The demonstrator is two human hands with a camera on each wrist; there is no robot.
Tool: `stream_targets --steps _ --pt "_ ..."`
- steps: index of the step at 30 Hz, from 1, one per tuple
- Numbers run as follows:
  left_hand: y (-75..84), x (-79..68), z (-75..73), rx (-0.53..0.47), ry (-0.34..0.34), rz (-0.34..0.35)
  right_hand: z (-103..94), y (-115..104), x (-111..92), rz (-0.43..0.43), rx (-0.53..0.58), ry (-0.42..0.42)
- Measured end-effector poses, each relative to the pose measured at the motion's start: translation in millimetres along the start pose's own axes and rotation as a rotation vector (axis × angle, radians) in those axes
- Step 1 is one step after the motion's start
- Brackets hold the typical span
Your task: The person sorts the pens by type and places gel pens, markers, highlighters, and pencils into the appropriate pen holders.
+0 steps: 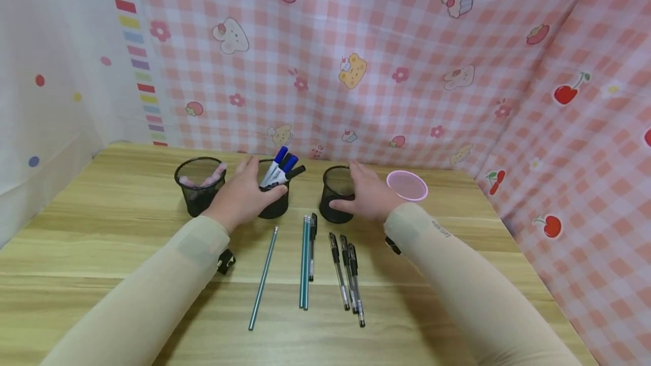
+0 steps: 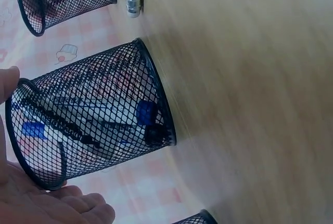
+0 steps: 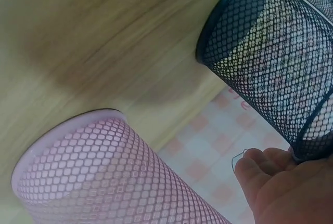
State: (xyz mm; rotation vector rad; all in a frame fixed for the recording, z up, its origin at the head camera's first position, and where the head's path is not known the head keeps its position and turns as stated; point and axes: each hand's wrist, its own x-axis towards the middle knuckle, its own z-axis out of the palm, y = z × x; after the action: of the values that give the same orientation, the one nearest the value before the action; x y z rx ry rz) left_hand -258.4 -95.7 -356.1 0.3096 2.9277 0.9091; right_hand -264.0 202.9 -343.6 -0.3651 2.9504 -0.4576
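My left hand holds the middle black mesh pen holder by its upper part, thumb in front and fingers behind. Several markers with blue and black caps lean inside it. My right hand grips another black mesh pen holder near its rim, its thumb across the front. Through the mesh in the right wrist view, this holder shows nothing inside. Both holders stand upright on the wooden table.
A third black mesh holder at left contains something pink. To the right is a pink mesh holder. Several black gel pens and teal pencils lie in front, with a lone pencil left of them. Checked cloth hangs behind.
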Motion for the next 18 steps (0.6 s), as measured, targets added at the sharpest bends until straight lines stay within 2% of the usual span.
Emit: stream_targets --steps 4,6,10,12,14,16,18 --pt "4.5 -7.8 -3.6 0.005 0.012 0.026 3.9 0.5 1.9 -0.007 -0.017 0.018" --pt "8.2 -15.8 -7.1 0.012 0.045 0.062 4.5 0.5 2.2 -0.01 -0.023 0.02" --pt "15.8 -37.5 -13.2 0.055 0.204 0.219 5.0 0.2 2.0 -0.017 -0.03 0.018" --pt "18.0 -48.7 -14.6 0.109 0.308 0.321 4.8 0.0 1.5 -0.019 -0.034 0.017" --pt "18.9 -59.3 -14.8 0.171 0.374 0.405 4.5 -0.1 1.1 -0.022 -0.041 0.017" --pt "19.3 -68.6 -13.8 0.239 0.37 0.439 4.5 0.2 1.0 -0.023 -0.046 0.017" --pt "20.2 -75.5 -11.9 0.292 0.298 0.427 4.7 1.0 1.3 -0.027 -0.047 0.02"
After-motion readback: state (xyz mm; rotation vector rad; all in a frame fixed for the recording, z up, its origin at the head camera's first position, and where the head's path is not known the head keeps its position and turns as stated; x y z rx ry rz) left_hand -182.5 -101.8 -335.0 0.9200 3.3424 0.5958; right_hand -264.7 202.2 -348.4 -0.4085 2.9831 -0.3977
